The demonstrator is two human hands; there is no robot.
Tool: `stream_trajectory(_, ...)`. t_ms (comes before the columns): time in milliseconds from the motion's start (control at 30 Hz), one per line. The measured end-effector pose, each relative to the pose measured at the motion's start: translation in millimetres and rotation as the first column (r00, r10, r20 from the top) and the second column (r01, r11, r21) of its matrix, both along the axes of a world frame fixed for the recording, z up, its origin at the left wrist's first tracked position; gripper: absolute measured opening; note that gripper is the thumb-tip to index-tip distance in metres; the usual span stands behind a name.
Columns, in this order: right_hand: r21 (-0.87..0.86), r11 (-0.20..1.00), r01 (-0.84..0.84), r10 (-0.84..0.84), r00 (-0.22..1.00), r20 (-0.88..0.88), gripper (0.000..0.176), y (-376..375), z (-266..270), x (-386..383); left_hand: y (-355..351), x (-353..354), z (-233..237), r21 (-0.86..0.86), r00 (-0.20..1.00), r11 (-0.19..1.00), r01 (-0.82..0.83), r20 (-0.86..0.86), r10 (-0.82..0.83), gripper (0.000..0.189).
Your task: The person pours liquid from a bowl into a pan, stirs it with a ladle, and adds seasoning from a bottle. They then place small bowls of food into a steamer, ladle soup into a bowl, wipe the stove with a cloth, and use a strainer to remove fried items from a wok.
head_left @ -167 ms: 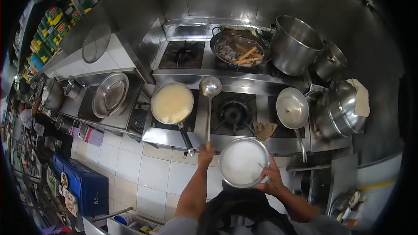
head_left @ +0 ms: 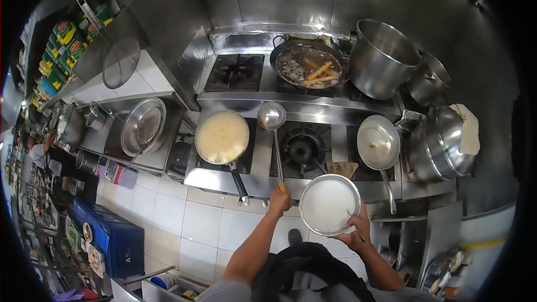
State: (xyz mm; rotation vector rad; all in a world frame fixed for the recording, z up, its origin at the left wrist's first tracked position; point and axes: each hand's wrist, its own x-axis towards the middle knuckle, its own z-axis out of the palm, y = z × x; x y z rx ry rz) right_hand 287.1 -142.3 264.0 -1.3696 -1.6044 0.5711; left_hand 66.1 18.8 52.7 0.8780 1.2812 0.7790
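Note:
My left hand (head_left: 279, 200) is wrapped round the wooden grip of a long metal ladle (head_left: 272, 116). The ladle's bowl hangs over the stove front, just right of a frying pan (head_left: 239, 184) holding pale yellow, frothy liquid (head_left: 222, 137). My right hand (head_left: 358, 229) grips the right side of a round metal bowl (head_left: 302, 204) of white liquid (head_left: 329, 206), held in front of the stove. A thin utensil handle (head_left: 350, 213) shows by my right fingers; its other end is hidden.
Behind, a wok (head_left: 274, 59) holds dark oil and long golden pieces. A tall pot (head_left: 380, 67) stands beside it. An empty-looking pan (head_left: 377, 154) and a brown cloth (head_left: 342, 168) lie at right. A steel basin (head_left: 130, 128) sits left; a blue cooler (head_left: 123, 249) stands on the floor.
My left hand and the ladle's grip have shifted right, so the ladle slants more. The bowl of white liquid has also moved right with my right hand. A dark shoe now shows below.

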Motion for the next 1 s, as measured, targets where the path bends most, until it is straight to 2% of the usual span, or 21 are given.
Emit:
stream_trajectory(67,-0.006,1.000,0.007,-0.008,0.999,-0.031,0.047,4.8,-6.4,3.8,-11.1,-11.0,44.9,-0.115,0.983,0.993,0.017,0.181,0.004,0.011)
stream_trajectory(133,0.017,0.999,0.048,-0.047,0.995,-0.083,0.046,16.7,-10.4,0.3,-21.0,-33.7,84.0,-0.089,0.986,0.996,0.006,0.164,0.009,0.014)
stream_trajectory(167,-0.005,0.998,0.056,-0.057,0.998,-0.023,0.046,23.5,-4.9,-3.6,-27.7,-53.5,94.7,-0.072,0.989,0.997,-0.009,0.145,0.020,0.016)
stream_trajectory(233,0.018,0.999,0.044,-0.043,0.998,-0.042,0.047,44.7,-1.7,-13.7,-39.2,-99.9,114.4,0.120,0.990,0.993,-0.013,-0.140,0.030,0.020)
stream_trajectory(267,0.038,0.999,0.036,-0.033,0.998,-0.061,0.048,55.6,-2.6,-19.6,-44.2,-128.1,107.9,0.218,0.953,0.976,0.005,-0.295,0.062,0.021)
stream_trajectory(300,0.042,0.999,0.034,-0.031,0.998,-0.063,0.048,67.7,-12.9,-23.5,-40.6,-163.2,85.7,0.357,0.891,0.926,0.119,-0.450,0.059,0.020)
stream_trajectory(333,0.059,0.998,0.023,-0.014,0.989,-0.145,0.048,80.4,-30.5,-26.4,-32.3,-181.1,112.7,0.168,0.971,0.985,0.028,-0.239,0.013,0.019)
stream_trajectory(367,0.073,0.997,0.014,0.003,0.974,-0.227,0.049,90.7,-36.8,-36.9,-15.5,-204.8,124.2,0.073,0.989,0.996,0.057,-0.142,-0.046,0.021)
stream_trajectory(400,0.071,0.997,0.011,0.005,0.973,-0.232,0.049,101.2,-39.9,-48.1,1.1,-227.7,134.0,-0.020,0.995,0.996,0.091,-0.037,-0.092,0.022)
stream_trajectory(467,0.138,0.990,0.010,0.001,0.997,-0.079,0.049,134.9,-30.2,-73.8,35.1,-261.6,148.5,0.026,0.955,0.987,0.161,-0.256,-0.150,0.022)
stream_trajectory(500,0.159,0.987,-0.002,0.005,1.000,-0.018,0.051,149.7,-24.5,-84.7,48.7,-277.0,140.0,0.051,0.890,0.986,0.160,-0.440,-0.121,0.028)
stream_trajectory(533,0.157,0.988,0.005,-0.003,1.000,-0.015,0.051,162.1,-21.4,-98.1,58.3,-292.5,133.8,0.183,0.759,0.955,0.233,-0.649,-0.061,0.032)
stream_trajectory(600,0.150,0.988,0.040,-0.026,0.995,-0.094,0.054,191.0,-22.7,-124.3,71.9,-322.7,122.0,0.206,0.483,0.900,0.385,-0.875,-0.007,0.035)
stream_trajectory(633,0.164,0.986,0.035,-0.018,0.994,-0.103,0.057,205.5,-32.0,-130.7,76.1,-332.5,121.9,0.205,0.485,0.897,0.392,-0.875,-0.012,0.035)
stream_trajectory(700,0.197,0.980,0.028,-0.003,0.992,-0.124,0.056,232.7,-42.1,-149.1,79.4,-345.8,122.2,0.060,0.396,0.939,0.339,-0.914,-0.085,0.036)
stream_trajectory(733,0.234,0.972,0.014,0.021,0.989,-0.144,0.056,245.4,-44.9,-156.9,80.0,-350.8,118.4,0.058,0.399,0.937,0.346,-0.912,-0.091,0.036)
stream_trajectory(867,0.254,0.967,0.007,0.006,0.999,-0.048,0.056,285.2,-38.4,-184.2,75.6,-357.9,109.2,0.016,0.483,0.936,0.350,-0.860,-0.166,0.035)
stream_trajectory(933,0.287,0.958,-0.002,0.033,0.994,-0.101,0.056,303.3,-45.3,-192.7,68.4,-352.5,120.0,-0.092,0.776,0.966,0.241,-0.579,-0.249,0.033)
stream_trajectory(967,0.243,0.970,-0.012,0.039,0.993,-0.107,0.051,306.9,-42.4,-195.6,64.3,-350.4,123.3,-0.132,0.878,0.965,0.225,-0.403,-0.259,0.032)
stream_trajectory(1000,0.198,0.980,-0.025,0.048,0.992,-0.115,0.047,310.3,-40.3,-198.2,60.9,-348.8,125.7,-0.136,0.880,0.966,0.221,-0.400,-0.258,0.032)
